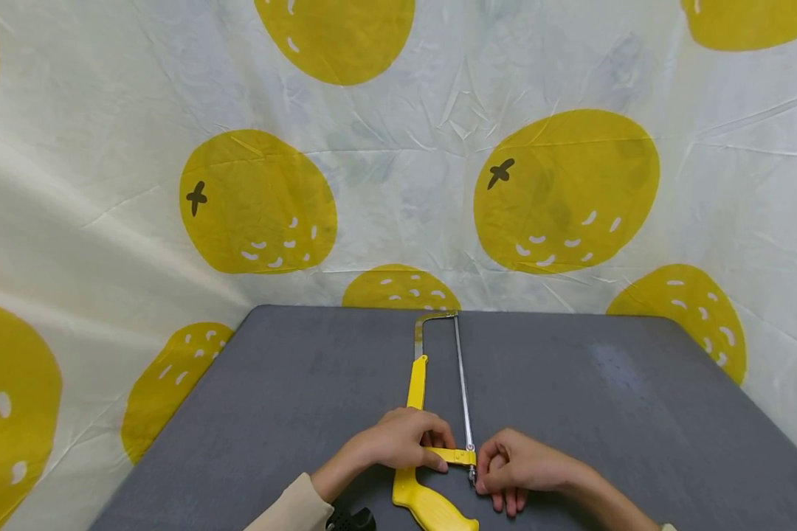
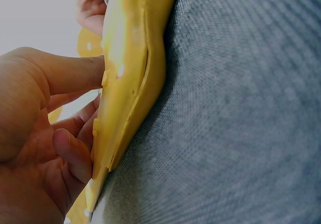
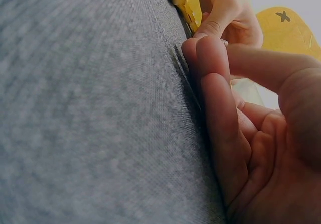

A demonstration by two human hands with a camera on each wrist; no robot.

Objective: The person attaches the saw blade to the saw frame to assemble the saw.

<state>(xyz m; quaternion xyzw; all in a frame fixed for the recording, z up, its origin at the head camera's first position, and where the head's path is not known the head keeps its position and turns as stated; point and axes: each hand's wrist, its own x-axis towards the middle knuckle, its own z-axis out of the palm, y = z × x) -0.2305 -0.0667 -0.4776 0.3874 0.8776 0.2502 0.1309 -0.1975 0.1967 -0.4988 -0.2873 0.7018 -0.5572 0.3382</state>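
Note:
A hacksaw [image 1: 416,383] with a yellow handle and a silver front bow lies flat on the grey table, its handle toward me. Its thin metal blade [image 1: 463,383] runs along the right side. My left hand [image 1: 408,439] grips the yellow frame by the handle, thumb and fingers about the short crosspiece; the left wrist view has the yellow handle [image 2: 133,68] close up. At the blade's near end, the thumb and fingertips of my right hand [image 1: 521,464] pinch the small metal tension screw [image 1: 472,476]. In the right wrist view those fingers [image 3: 213,58] largely hide it.
The grey cloth-covered table [image 1: 571,383] reaches back to a white curtain [image 1: 405,199] printed with yellow fruit, which also hangs along both sides. A small black object [image 1: 352,520] sits by my left sleeve at the near edge.

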